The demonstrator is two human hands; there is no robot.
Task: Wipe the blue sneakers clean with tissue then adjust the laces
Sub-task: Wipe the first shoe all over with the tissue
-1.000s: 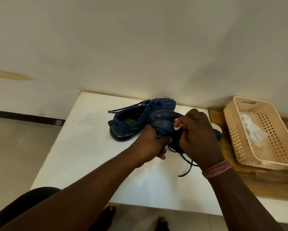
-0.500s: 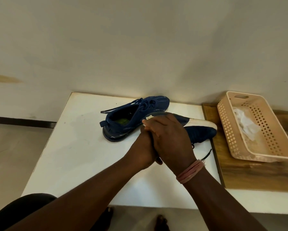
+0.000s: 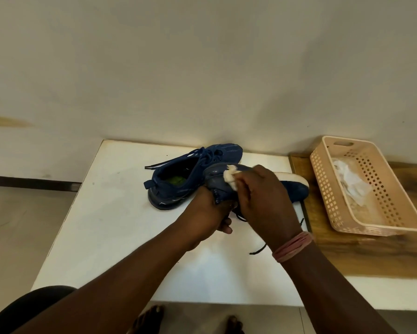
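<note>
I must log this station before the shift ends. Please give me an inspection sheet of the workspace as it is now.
Surface: white table against the wall, a wooden board at its right side.
Job's things: one blue sneaker rests on the table; the second sneaker is held up, lying on its side; a wad of tissue is pressed on its heel part.
Clutter: peach basket on the board, crumpled white tissues inside.
Grips: left hand holds the second sneaker from below; right hand holds the tissue.
Cables: nothing seen; only a loose lace hangs down.
Surroundings: plain wall, tiled floor, bare feet below the table.
</note>
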